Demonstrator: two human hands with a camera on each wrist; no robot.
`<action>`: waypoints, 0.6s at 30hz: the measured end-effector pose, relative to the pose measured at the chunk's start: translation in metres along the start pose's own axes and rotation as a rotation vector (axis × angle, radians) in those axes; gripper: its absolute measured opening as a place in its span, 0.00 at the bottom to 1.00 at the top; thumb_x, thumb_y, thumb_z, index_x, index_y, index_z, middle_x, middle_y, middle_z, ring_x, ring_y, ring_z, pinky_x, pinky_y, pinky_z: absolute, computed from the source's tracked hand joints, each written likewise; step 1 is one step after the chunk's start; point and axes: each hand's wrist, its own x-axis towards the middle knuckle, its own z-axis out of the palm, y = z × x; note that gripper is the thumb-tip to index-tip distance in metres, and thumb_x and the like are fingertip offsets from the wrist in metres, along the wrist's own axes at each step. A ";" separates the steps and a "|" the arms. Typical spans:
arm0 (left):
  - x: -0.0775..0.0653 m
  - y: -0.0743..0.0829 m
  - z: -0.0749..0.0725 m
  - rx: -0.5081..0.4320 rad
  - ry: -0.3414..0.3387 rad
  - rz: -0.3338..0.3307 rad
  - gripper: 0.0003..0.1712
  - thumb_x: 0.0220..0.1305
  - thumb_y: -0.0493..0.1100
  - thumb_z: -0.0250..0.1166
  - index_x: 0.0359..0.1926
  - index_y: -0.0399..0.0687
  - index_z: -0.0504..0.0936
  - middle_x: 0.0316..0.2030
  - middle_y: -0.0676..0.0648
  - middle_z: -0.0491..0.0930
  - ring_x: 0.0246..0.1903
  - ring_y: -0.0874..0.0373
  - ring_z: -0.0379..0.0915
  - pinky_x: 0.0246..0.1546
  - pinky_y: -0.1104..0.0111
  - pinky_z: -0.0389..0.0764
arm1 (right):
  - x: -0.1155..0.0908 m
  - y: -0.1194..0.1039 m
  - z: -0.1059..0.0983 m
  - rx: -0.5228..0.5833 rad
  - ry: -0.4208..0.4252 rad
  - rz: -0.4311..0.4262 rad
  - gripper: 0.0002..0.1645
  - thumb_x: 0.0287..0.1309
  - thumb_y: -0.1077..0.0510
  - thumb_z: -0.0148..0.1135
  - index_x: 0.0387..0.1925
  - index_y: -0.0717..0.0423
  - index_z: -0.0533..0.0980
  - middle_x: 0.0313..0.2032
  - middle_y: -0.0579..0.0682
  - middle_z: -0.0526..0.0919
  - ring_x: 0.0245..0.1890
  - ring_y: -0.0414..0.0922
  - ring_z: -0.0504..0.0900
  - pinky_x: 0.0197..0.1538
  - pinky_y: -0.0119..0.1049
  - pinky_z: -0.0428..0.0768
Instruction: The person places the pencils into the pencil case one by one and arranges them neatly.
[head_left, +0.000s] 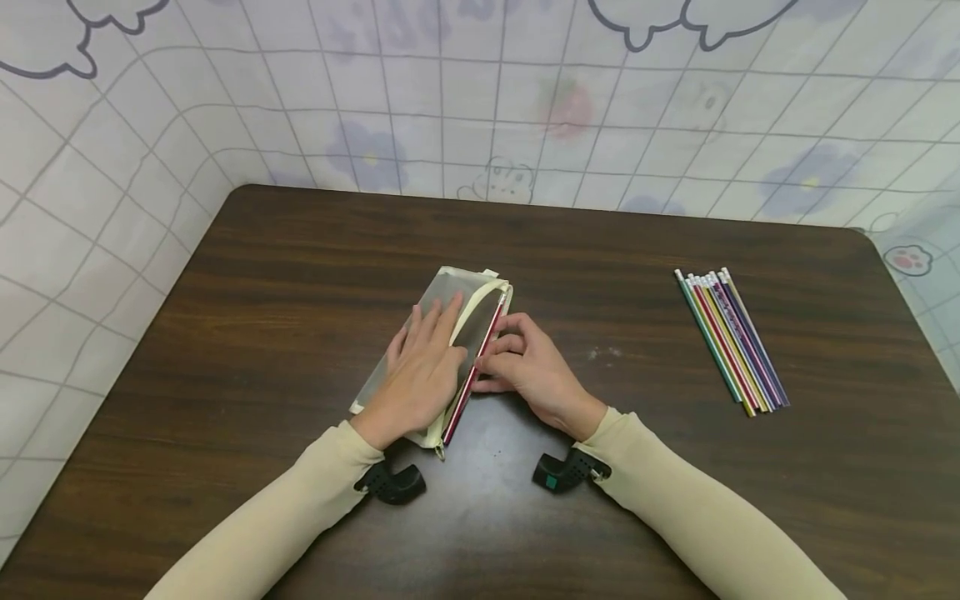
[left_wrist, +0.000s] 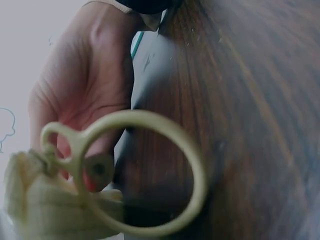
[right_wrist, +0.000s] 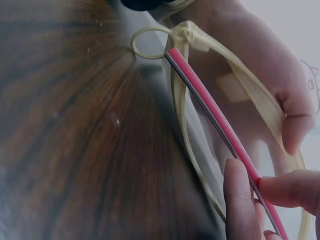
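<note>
A translucent pouch (head_left: 465, 287) with a cream zipper edge lies slanted on the table, its mouth parted along the right side. My left hand (head_left: 420, 371) rests on top of it with extended fingers, the thumb at the zipper edge. My right hand (head_left: 536, 375) pinches a red-and-dark striped pencil (head_left: 462, 404) between thumb and fingers. That pencil (right_wrist: 210, 107) lies lengthwise between the two zipper edges in the right wrist view. Large in the left wrist view is the cream zipper-pull ring (left_wrist: 195, 175), with the right palm (left_wrist: 95, 75) behind it.
Several coloured pencils (head_left: 731, 342) lie side by side on the brown table (head_left: 600, 267), to the right of both hands. A patterned, gridded white cloth (head_left: 487, 108) hangs behind and to the left of the table. Black camera mounts are on both wrists.
</note>
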 end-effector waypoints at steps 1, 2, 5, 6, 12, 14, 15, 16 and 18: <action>0.000 0.001 0.001 -0.002 0.000 0.003 0.38 0.76 0.53 0.36 0.84 0.70 0.40 0.84 0.43 0.42 0.85 0.44 0.25 0.80 0.40 0.34 | 0.000 0.000 0.000 0.005 0.001 0.002 0.30 0.62 0.74 0.59 0.62 0.62 0.60 0.35 0.49 0.80 0.34 0.44 0.88 0.47 0.48 0.90; 0.000 0.002 0.001 -0.001 0.000 0.005 0.38 0.76 0.53 0.36 0.84 0.70 0.40 0.84 0.43 0.42 0.85 0.44 0.25 0.80 0.41 0.34 | -0.001 0.000 0.001 0.010 0.004 0.004 0.29 0.62 0.74 0.59 0.61 0.61 0.61 0.34 0.49 0.80 0.34 0.44 0.88 0.47 0.48 0.90; -0.001 0.002 0.002 -0.001 0.001 0.010 0.38 0.76 0.53 0.36 0.84 0.70 0.41 0.84 0.42 0.43 0.85 0.44 0.25 0.80 0.41 0.34 | -0.002 -0.001 0.001 0.029 0.013 0.009 0.28 0.63 0.73 0.57 0.61 0.61 0.61 0.35 0.48 0.80 0.35 0.44 0.88 0.47 0.47 0.90; -0.001 0.002 0.002 0.000 0.001 0.011 0.38 0.75 0.53 0.36 0.84 0.70 0.41 0.84 0.42 0.43 0.85 0.44 0.25 0.80 0.41 0.34 | -0.002 -0.002 0.001 0.036 0.018 0.009 0.27 0.63 0.73 0.57 0.61 0.62 0.61 0.35 0.48 0.80 0.35 0.43 0.88 0.47 0.47 0.90; -0.002 0.002 0.002 0.014 -0.012 0.011 0.38 0.76 0.52 0.35 0.84 0.70 0.40 0.84 0.43 0.42 0.85 0.45 0.24 0.80 0.42 0.34 | -0.001 -0.003 0.000 0.067 0.046 0.017 0.27 0.64 0.73 0.56 0.62 0.63 0.62 0.36 0.48 0.80 0.35 0.43 0.87 0.47 0.47 0.90; -0.002 0.002 0.002 0.021 -0.017 0.013 0.38 0.75 0.52 0.35 0.84 0.70 0.41 0.84 0.43 0.42 0.85 0.44 0.24 0.80 0.41 0.34 | 0.000 -0.003 -0.001 0.071 0.053 0.020 0.26 0.64 0.73 0.56 0.61 0.63 0.62 0.36 0.48 0.81 0.35 0.43 0.87 0.46 0.47 0.90; -0.002 0.002 0.001 0.025 -0.019 0.013 0.38 0.75 0.52 0.35 0.84 0.70 0.41 0.85 0.43 0.41 0.85 0.44 0.24 0.80 0.41 0.34 | 0.000 -0.003 -0.001 0.069 0.056 0.022 0.26 0.64 0.73 0.56 0.61 0.63 0.62 0.36 0.48 0.81 0.35 0.43 0.87 0.46 0.47 0.90; -0.002 0.002 0.001 0.027 -0.022 0.013 0.38 0.75 0.52 0.35 0.84 0.70 0.41 0.85 0.43 0.41 0.85 0.44 0.24 0.80 0.41 0.34 | 0.000 -0.003 -0.001 0.069 0.059 0.023 0.26 0.64 0.73 0.56 0.61 0.63 0.62 0.36 0.48 0.81 0.35 0.43 0.87 0.46 0.46 0.90; -0.003 0.002 0.001 0.032 -0.027 0.014 0.39 0.75 0.52 0.35 0.84 0.70 0.41 0.85 0.43 0.41 0.85 0.44 0.24 0.80 0.41 0.34 | 0.000 -0.003 -0.001 0.067 0.066 0.023 0.26 0.64 0.73 0.57 0.61 0.63 0.62 0.36 0.48 0.81 0.35 0.42 0.87 0.46 0.46 0.90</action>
